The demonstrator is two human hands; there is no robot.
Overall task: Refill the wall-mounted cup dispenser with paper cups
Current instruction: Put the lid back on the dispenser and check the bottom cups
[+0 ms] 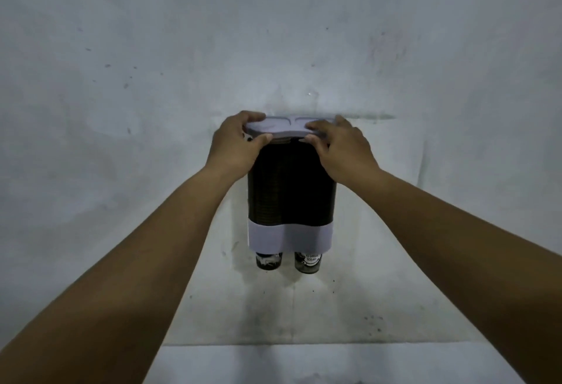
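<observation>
Both hands pinch the dispenser's grey lid (287, 127) at frame centre: left hand (235, 145) and right hand (343, 148) fingers clamped on its edges, probably seating it squarely. Paper cups (307, 263) poke out below.

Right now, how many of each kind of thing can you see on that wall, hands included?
Hands: 2, the left hand and right hand, both holding the lid.
Lids: 1, the pale lid.
Dispensers: 1, the dark dispenser with a pale lower band.
Cups poking out below: 2, left cup and right cup.
Total: 6.
</observation>
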